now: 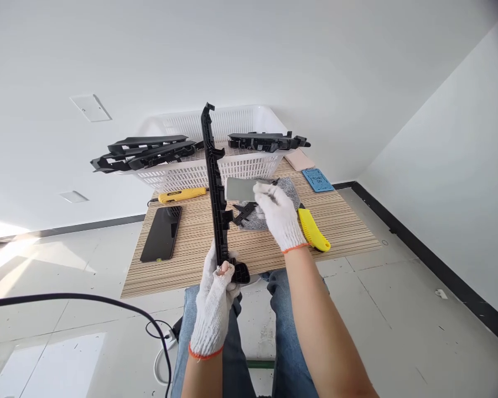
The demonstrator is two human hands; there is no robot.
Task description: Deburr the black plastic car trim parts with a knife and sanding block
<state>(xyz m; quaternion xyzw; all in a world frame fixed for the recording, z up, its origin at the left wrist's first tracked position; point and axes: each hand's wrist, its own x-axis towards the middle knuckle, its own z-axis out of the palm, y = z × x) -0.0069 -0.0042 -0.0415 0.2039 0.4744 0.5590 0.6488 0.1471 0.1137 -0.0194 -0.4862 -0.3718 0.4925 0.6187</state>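
Note:
My left hand (214, 296), in a white knit glove with a bare thumb tip, is closed around the lower end of a long black plastic trim piece (214, 171). The piece stands nearly upright, with clips and ribs along its side. In my gloved right hand (277, 213) a flat grey-green rectangular sheet (241, 189) is pinched, its left edge close to the trim piece; whether they touch I cannot tell. Below that hand lies a grey cloth (288, 194) with small black plastic pieces (244, 213) on it. A yellow-handled tool (313, 229) lies beside my right wrist.
Behind stands a white slatted basket (178, 179), with black trim pieces (149, 152) across its left side and another trim piece (265, 142) at right. On the striped table (191, 243) lie a phone (161, 233), a yellow corded tool (182, 194) and a blue card-like object (317, 180).

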